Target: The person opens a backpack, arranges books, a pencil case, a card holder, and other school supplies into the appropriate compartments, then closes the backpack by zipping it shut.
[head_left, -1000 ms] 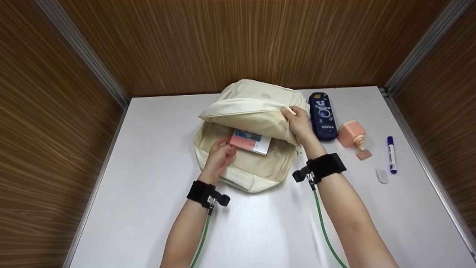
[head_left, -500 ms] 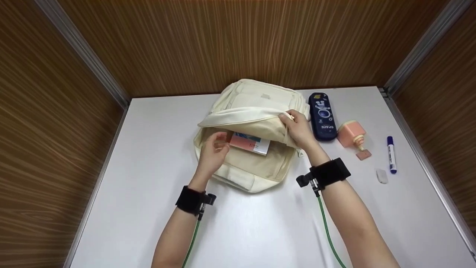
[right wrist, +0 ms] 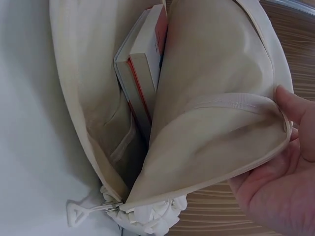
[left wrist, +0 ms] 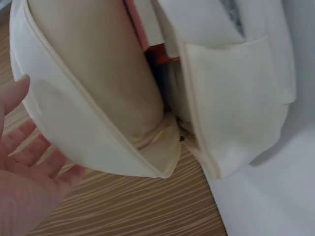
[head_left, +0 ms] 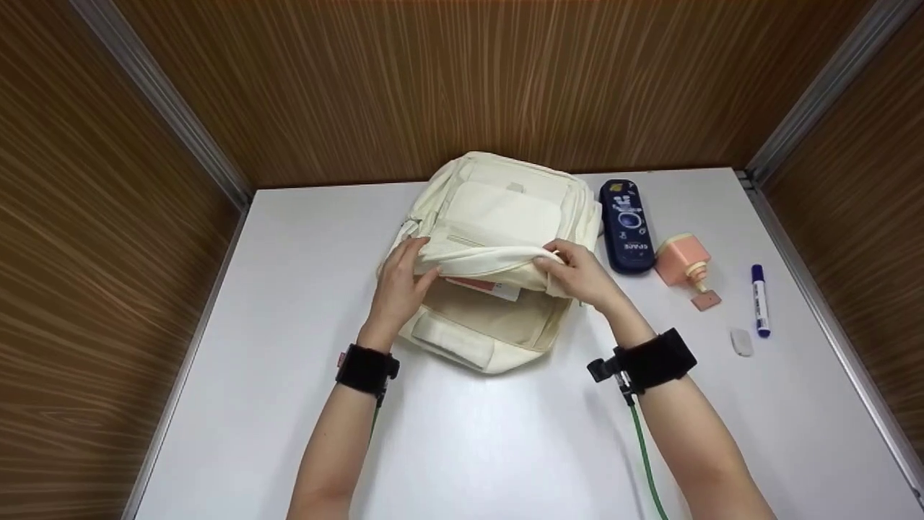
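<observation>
The bag [head_left: 498,209] lies on the desk [head_left: 310,325], and the book [head_left: 498,289] is inside it (there may be two; I can't tell). Just before, the flap [head_left: 491,261] was higher and more of the book showed. Now the flap is lower, and from above only a strip of red and white peeks out. So I think the book is well in, but the bag's mouth still gapes.

The left hand [head_left: 397,285] has moved from beside the book to the left side of the flap, with its fingers loose and spread against it. The right hand [head_left: 581,274] pinches the right side of the flap.

The blue case [head_left: 628,227] is just beside the bag. Past it are the pink thing [head_left: 682,258], the eraser [head_left: 741,341] and the pen [head_left: 760,300].
</observation>
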Demonstrator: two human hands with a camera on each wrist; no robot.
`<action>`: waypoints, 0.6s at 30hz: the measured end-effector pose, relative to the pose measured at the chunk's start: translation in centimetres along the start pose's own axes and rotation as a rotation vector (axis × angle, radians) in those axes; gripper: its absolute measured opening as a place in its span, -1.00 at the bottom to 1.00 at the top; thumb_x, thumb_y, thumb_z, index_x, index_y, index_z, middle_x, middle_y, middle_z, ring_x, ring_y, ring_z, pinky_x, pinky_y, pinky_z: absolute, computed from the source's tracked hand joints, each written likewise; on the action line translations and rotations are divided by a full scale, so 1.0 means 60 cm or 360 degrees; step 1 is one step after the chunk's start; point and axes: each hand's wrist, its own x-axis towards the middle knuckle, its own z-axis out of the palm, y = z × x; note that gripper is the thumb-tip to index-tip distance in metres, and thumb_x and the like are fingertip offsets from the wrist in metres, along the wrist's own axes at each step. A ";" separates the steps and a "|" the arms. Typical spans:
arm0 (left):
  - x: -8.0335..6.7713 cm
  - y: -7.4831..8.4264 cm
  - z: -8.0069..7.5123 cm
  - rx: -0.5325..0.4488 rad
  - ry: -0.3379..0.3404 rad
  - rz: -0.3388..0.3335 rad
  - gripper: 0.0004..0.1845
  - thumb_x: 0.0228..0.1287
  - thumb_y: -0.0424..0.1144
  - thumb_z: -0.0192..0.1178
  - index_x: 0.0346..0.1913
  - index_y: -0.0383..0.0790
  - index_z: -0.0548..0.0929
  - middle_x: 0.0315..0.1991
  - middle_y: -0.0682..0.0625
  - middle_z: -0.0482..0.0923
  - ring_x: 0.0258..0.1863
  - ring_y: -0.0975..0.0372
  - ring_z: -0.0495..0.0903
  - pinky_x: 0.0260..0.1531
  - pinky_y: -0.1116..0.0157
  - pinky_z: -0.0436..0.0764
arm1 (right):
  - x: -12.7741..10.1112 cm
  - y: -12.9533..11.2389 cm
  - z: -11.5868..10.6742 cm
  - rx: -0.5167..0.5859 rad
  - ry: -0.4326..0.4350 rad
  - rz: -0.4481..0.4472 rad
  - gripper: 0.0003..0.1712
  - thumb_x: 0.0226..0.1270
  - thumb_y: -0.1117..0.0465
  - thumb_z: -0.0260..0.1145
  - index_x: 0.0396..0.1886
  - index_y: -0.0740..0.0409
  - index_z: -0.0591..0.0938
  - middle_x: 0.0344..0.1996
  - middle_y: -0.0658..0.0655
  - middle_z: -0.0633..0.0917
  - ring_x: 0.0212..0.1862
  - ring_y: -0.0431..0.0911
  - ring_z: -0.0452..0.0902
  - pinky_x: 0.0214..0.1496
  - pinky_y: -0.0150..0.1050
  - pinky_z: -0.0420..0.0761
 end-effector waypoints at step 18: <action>-0.057 -0.009 0.014 0.0200 -0.0398 0.0142 -0.85 0.24 -0.21 0.34 -0.19 -0.16 0.79 -0.25 -0.01 0.74 -0.25 0.14 0.72 -0.21 0.15 0.63 | -0.020 0.100 0.039 -0.0311 -0.0090 0.0129 -0.55 0.48 0.06 0.21 0.11 0.34 0.62 0.00 0.30 0.67 0.04 0.14 0.59 0.11 0.01 0.51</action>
